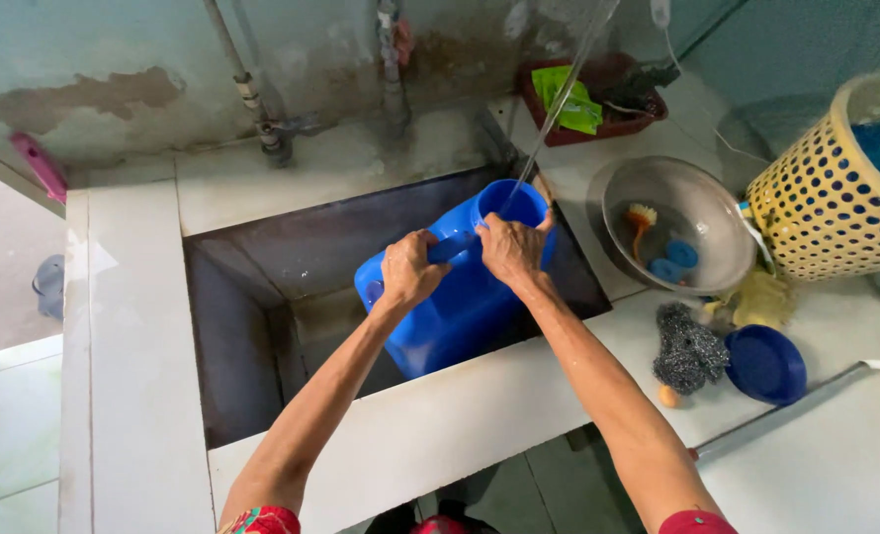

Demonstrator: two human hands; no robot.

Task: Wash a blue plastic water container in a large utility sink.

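A blue plastic jerrycan [450, 316] stands tilted in the deep dark sink [252, 326], its wide mouth turned up and to the right. My left hand [410, 269] grips the can's handle. My right hand [509, 247] holds the neck just below the mouth. A clear thin hose [559, 94] comes down from the upper right and ends inside the mouth. The can's lower part is hidden behind the sink's front wall.
On the white counter to the right lie a metal bowl [677, 213] holding a brush and blue caps, a steel scourer [687, 346], a blue lid [766, 364] and a yellow perforated basket [836, 188]. A red tray [598, 99] sits by the wall. Pipes [262, 119] run down behind the sink.
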